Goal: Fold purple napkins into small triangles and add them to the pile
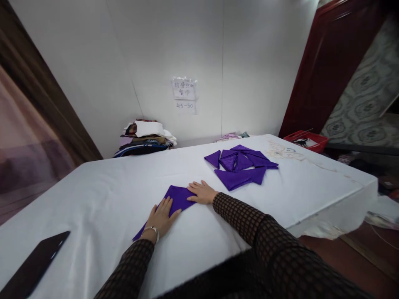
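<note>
A folded purple cloth napkin [179, 198] lies flat on the white-covered table in front of me, its long edge running from lower left to upper right. My left hand [161, 216], with a bracelet at the wrist, rests palm down across its left part, fingers spread. On the napkin's right end lies my right hand [202, 193], also palm down with the fingers stretched out. Both palms hide parts of the cloth. Further off to the right, several folded purple napkins [238, 178] are grouped loosely, some overlapping.
A dark flat phone-like object [35, 263] lies at the left front of the table [102, 207]. Stacked clothes [145, 139] stand at the back edge by the wall. A red basket [307, 140] is beyond the far right corner, and a written sign [185, 94] hangs on the wall.
</note>
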### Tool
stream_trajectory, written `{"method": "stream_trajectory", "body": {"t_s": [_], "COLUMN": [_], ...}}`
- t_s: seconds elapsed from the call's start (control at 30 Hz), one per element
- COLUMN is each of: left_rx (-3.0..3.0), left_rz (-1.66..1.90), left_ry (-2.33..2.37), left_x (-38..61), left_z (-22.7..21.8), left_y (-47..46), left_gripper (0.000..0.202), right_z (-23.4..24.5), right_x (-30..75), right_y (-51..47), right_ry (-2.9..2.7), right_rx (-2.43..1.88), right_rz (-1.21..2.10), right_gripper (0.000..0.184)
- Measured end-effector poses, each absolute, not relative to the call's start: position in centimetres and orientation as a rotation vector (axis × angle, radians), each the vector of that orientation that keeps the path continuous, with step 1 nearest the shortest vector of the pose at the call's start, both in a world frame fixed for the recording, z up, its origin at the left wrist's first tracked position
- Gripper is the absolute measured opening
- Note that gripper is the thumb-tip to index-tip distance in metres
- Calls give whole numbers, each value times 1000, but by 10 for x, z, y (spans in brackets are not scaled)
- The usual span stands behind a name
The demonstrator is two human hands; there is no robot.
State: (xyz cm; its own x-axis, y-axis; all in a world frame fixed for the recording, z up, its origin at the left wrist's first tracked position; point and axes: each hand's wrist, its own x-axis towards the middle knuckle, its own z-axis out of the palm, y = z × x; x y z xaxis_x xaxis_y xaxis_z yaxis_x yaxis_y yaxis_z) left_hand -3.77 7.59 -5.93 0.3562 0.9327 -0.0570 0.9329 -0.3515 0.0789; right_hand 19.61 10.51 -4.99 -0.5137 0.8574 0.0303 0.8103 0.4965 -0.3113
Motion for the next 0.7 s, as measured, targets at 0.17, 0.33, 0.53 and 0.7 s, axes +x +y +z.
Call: {"method": "stream_trajectory", "body": {"t_s": [0.17, 0.33, 0.53, 0.7], "left_rx": [2515, 2550, 2552, 2545], "left_rz": [-21, -51, -69, -105], "left_ry": [1749, 1730, 1769, 1778], "left_x": [-38, -40, -42, -39], "left_z": [-60, -64, -69, -65], "left_y": [79, 84, 88, 82], "left_gripper": [75, 76, 74, 74], "right_z": [-43, -26, -32, -44], "right_x": [233, 231, 144, 133], "right_y": [103, 100, 102, 103], "right_ry": [-2542, -2408, -2631, -2678], "right_rx": [-1549, -1713, -1239, -1166], "right_rz": [371, 213, 248, 427], "right_gripper": [68, 72, 68, 66]}}
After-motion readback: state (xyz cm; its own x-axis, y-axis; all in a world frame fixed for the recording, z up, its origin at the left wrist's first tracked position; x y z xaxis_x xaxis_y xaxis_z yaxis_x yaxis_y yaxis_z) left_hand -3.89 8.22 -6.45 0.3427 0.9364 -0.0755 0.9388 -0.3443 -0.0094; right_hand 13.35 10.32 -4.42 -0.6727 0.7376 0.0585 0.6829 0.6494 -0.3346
